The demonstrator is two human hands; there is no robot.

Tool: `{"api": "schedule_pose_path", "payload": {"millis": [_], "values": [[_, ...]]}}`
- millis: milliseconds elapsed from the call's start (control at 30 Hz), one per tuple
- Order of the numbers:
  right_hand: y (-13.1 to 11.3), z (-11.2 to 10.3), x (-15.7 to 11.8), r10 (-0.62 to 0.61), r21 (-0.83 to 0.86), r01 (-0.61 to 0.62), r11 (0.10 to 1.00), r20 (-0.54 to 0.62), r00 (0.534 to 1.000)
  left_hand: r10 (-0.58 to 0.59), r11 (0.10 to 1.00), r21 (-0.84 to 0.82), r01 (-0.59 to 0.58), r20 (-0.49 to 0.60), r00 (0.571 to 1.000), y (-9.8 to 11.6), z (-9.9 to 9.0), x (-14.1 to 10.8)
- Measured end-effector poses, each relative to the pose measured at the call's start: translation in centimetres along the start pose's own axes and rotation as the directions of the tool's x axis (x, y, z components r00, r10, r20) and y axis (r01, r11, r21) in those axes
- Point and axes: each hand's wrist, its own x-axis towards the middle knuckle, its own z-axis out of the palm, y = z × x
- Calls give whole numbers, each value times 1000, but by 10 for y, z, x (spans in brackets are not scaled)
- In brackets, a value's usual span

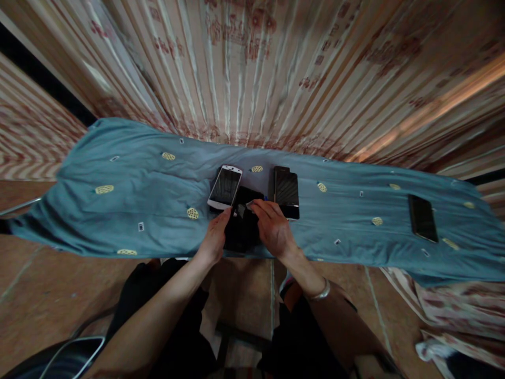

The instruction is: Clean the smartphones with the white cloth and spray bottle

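A black, flat item, perhaps a cloth or pouch, lies between my two hands at the front edge of the covered table. On it is a small grey piece. My left hand is closed at the left edge of the black item, fingertips just below a white-framed phone; what they grip is too small to make out. Reaching over from the right, my right hand pinches with thumb and fingers beside the grey piece. Something small and pale shows at its fingertips, too dim to name.
Two dark phones overlap just right of my right hand. Another dark phone lies far right. A blue cloth with pineapple prints covers the narrow table. Patterned curtains hang behind it. A dark round object sits low left.
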Motion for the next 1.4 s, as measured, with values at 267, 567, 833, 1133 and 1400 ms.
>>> {"api": "schedule_pose_path", "payload": {"millis": [267, 567, 833, 1133, 1400], "values": [[13, -3, 1, 57, -2, -58, 998, -94, 994, -60, 997, -43, 62, 32, 998, 1, 3, -3], [-7, 2, -3, -36, 13, 36, 999, 35, 999, 25, 999, -38, -27, -34, 999, 1, -4, 7], [2, 2, -3, -6, 32, 8, 999, -48, 999, 55, 998, -41, -55, 13, 998, 0, -3, 8], [-12, 4, -5, -102, 19, 101, 995, 24, 995, 37, 997, -60, -39, -31, 999, 0, -5, 12], [-10, 2, -5, -75, 28, 74, 997, 17, 997, 36, 998, -45, -37, -19, 999, -1, -3, 12]]}}
